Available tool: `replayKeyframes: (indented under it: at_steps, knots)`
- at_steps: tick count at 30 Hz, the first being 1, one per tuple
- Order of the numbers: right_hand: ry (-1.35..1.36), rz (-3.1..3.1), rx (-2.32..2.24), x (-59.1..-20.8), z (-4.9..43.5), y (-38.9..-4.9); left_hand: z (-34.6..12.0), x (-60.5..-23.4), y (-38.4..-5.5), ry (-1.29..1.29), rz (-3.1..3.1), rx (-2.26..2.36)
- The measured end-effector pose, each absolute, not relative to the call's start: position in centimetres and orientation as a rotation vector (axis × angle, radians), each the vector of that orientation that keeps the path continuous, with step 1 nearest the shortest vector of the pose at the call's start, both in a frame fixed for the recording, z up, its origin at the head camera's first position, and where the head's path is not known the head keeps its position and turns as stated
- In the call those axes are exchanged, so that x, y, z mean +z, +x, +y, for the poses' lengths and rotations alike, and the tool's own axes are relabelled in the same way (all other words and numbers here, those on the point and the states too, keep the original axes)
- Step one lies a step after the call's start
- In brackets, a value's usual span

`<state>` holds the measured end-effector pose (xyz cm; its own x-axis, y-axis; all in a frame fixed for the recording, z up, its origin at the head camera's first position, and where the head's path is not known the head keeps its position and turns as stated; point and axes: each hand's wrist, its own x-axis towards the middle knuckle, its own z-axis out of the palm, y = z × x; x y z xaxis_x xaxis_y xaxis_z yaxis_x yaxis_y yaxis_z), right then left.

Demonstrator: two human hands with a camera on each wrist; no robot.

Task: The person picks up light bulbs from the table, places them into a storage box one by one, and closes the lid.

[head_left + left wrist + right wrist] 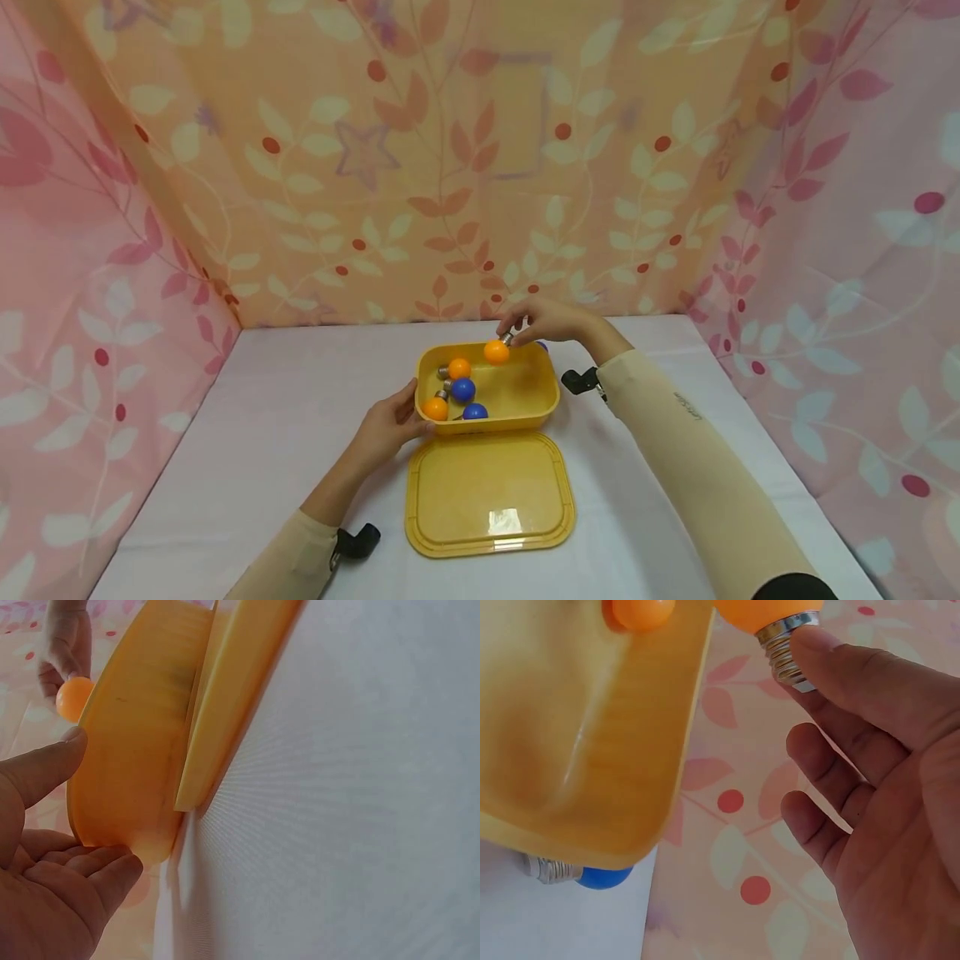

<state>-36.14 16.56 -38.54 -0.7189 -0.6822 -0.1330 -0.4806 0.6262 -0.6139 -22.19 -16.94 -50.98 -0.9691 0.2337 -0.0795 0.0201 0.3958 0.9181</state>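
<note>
In the head view my right hand (553, 320) pinches an orange light bulb (496, 352) by its metal screw base, above the far side of a yellow plastic box (525, 390). Thumb and forefinger hold that base in the right wrist view, with the other fingers loosely bent. My left hand (387, 427) grips the box at its near left corner, the thumb at the rim and the fingers along the wall. Inside the box, toward the left, lie orange bulbs (459, 368) and blue bulbs (462, 390).
A yellow lid (487, 493) lies flat in front of the box on the white-covered table (285, 400). Beyond the box's far right corner lies another blue bulb (604, 877), partly hidden. Patterned cloth (450, 167) hangs behind and on both sides.
</note>
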Motion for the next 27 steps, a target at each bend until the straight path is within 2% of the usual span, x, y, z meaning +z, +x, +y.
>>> replayKeyframes:
  at_steps: [9,27]
  knots:
    - [-0.996,2.501,-0.598,-40.2,15.1,-37.1,-16.7,-50.9,-22.5,0.257,2.430,1.624]
    - [-1.052,2.411,-0.485,-43.1,11.6,-37.3,-17.2,-51.0,-22.5,0.237,2.424,1.628]
